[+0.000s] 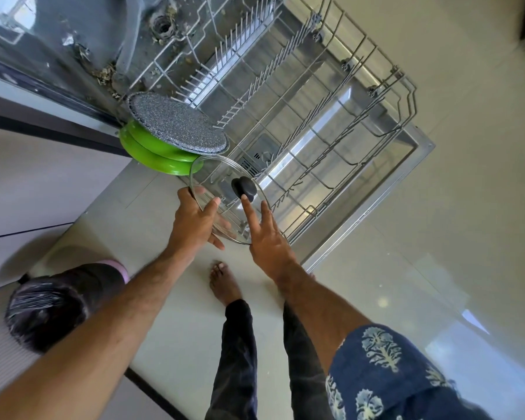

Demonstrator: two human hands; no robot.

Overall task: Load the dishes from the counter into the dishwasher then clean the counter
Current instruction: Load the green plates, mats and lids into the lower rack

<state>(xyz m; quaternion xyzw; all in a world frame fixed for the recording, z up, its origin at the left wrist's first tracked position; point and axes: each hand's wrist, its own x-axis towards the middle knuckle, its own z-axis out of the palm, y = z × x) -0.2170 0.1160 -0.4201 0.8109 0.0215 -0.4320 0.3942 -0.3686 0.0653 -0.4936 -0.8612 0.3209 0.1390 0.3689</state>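
A clear glass lid (212,177) with a black knob (243,187) hangs over the near corner of the pulled-out lower dishwasher rack (315,140). My left hand (197,221) grips the lid's rim, thumb on top and fingers underneath. My right hand (264,231) reaches to the lid with straight fingers, the index fingertip touching just below the knob. Beyond the lid, a speckled grey pan (178,122) with a green outside leans on a green plate or lid (152,156) at the rack's left corner.
The open dishwasher door (412,147) lies flat under the rack above the pale tiled floor. A black-lined bin (49,310) stands on the floor at the left, beside white cabinet fronts. My bare foot (225,283) and dark trouser legs are below the hands.
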